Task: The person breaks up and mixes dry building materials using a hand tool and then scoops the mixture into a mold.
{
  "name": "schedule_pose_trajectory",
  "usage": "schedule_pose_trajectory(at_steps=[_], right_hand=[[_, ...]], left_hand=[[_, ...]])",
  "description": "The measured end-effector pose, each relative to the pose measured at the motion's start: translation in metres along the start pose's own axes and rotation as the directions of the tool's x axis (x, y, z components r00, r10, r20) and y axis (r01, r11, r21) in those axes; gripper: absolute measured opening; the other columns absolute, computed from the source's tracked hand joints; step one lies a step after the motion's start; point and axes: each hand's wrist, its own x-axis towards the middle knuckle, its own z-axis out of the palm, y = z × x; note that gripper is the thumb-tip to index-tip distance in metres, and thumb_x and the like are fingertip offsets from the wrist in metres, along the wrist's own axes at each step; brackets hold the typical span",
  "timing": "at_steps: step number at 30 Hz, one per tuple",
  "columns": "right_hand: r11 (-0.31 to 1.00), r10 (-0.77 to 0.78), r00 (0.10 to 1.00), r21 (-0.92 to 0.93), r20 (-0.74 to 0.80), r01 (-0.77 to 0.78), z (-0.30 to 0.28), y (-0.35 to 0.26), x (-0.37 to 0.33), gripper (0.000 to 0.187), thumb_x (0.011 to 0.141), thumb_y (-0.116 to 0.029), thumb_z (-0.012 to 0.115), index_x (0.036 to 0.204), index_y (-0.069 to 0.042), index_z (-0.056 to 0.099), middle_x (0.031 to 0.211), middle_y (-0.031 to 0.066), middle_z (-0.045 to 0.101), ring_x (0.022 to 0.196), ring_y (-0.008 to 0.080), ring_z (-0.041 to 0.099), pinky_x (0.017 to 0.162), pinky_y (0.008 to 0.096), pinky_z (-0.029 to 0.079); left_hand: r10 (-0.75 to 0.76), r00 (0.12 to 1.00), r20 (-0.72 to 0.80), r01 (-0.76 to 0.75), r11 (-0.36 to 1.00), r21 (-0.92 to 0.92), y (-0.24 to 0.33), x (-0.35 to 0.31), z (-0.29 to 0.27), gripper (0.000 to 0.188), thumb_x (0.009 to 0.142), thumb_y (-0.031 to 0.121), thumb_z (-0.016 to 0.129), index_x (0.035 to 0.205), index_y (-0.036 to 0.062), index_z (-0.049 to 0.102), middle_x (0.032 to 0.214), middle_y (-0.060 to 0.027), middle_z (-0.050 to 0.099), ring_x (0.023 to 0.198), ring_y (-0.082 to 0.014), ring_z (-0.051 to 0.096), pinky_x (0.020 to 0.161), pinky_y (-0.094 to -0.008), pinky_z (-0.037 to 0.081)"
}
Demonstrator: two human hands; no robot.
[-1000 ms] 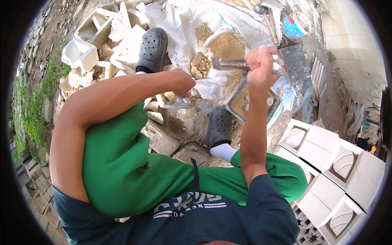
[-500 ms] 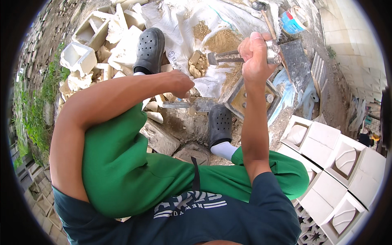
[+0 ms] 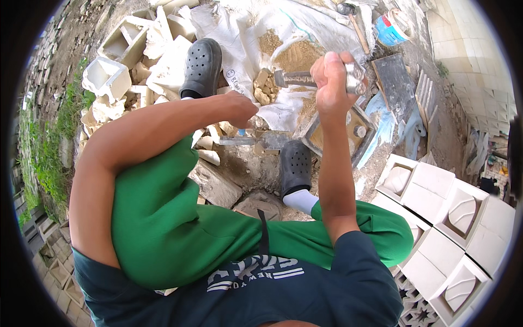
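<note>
Overhead, the right hand (image 3: pixel 332 79) is raised well above the ground, forearm nearly straight up from the knee, its grip closed tight round the handle of a hammer (image 3: pixel 321 79) whose dark head points left and whose metal end juts out to the right of the fist. The left hand (image 3: pixel 237 109) reaches forward at the end of a bent arm that crosses over the raised left knee, fingers curled down and closed on the top of a flat metal chisel (image 3: pixel 253 141); the blade lies low on the ground between the two black clogs (image 3: pixel 202 65), though the hand hides how the tool is held.

Around them lie broken pale blocks (image 3: pixel 109 76) at the far left of the ground, a white sack (image 3: pixel 256 32) with heaps of sandy rubble, a square mould (image 3: pixel 340 131) just right of the chisel, and a blue bucket (image 3: pixel 393 27) at the far right edge. White cast blocks (image 3: pixel 452 201) stand in a row along the near right.

The green trousers and the left forearm cover much of the near ground, and what the chisel tip rests against is hard to make out.
</note>
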Motion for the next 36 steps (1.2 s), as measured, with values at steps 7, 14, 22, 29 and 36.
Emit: schedule_pose_trajectory(at_steps=[7, 14, 22, 29, 36], right_hand=[[0.977, 0.209, 0.976, -0.033, -0.059, -0.211, -0.02, 0.057, -0.007, 0.025, 0.085, -0.007, 0.058, 0.061, -0.006, 0.052, 0.052, -0.0041, 0.048, 0.046, 0.0025, 0.041, 0.043, 0.0216, 0.029], [0.986, 0.119, 0.993, 0.116, -0.023, -0.116, -0.005, -0.001, 0.013, 0.023, 0.087, -0.002, 0.048, 0.065, -0.009, 0.043, 0.049, -0.0041, 0.034, 0.045, 0.0059, 0.035, 0.043, 0.0247, 0.03], [0.981, 0.185, 0.983, -0.068, 0.014, -0.184, 0.0, 0.054, 0.006, 0.024, 0.086, -0.007, 0.055, 0.062, -0.005, 0.054, 0.05, -0.0046, 0.046, 0.046, 0.0024, 0.041, 0.043, 0.022, 0.028], [0.987, 0.079, 0.994, 0.143, -0.077, -0.067, 0.0, 0.014, 0.001, 0.026, 0.085, -0.004, 0.054, 0.06, -0.005, 0.048, 0.05, -0.0025, 0.045, 0.044, 0.0042, 0.038, 0.041, 0.0225, 0.027], [0.982, 0.181, 0.983, -0.067, 0.045, -0.177, 0.01, 0.036, 0.011, 0.026, 0.086, -0.006, 0.055, 0.061, -0.005, 0.051, 0.051, -0.0045, 0.045, 0.044, 0.0033, 0.038, 0.041, 0.0228, 0.027]], left_hand=[[-0.008, 0.998, 0.057, 0.007, 1.0, 0.016, 0.004, 0.005, 0.002, 0.038, 0.083, 0.035, 0.06, 0.106, 0.0053, 0.062, 0.097, -0.0139, 0.066, 0.096, -0.0308, 0.063, 0.079, -0.0439, 0.049], [-0.038, 0.997, 0.061, 0.039, 0.999, -0.01, 0.001, -0.003, -0.003, 0.038, 0.084, 0.036, 0.058, 0.108, 0.0066, 0.063, 0.103, -0.0122, 0.066, 0.099, -0.0295, 0.062, 0.081, -0.0428, 0.048], [0.026, 0.998, 0.059, -0.025, 1.0, -0.017, 0.005, 0.004, 0.007, 0.037, 0.083, 0.035, 0.06, 0.104, 0.0044, 0.06, 0.094, -0.0144, 0.066, 0.094, -0.0319, 0.063, 0.08, -0.0452, 0.048], [-0.002, 0.996, 0.09, 0.003, 1.0, -0.011, 0.003, 0.003, -0.009, 0.039, 0.084, 0.036, 0.059, 0.107, 0.0046, 0.06, 0.1, -0.0154, 0.065, 0.098, -0.0316, 0.062, 0.081, -0.0447, 0.048], [-0.01, 0.996, 0.09, 0.009, 1.0, 0.013, 0.004, 0.005, 0.0, 0.039, 0.084, 0.037, 0.058, 0.11, 0.0067, 0.06, 0.099, -0.0134, 0.066, 0.098, -0.0308, 0.062, 0.083, -0.0445, 0.048]])
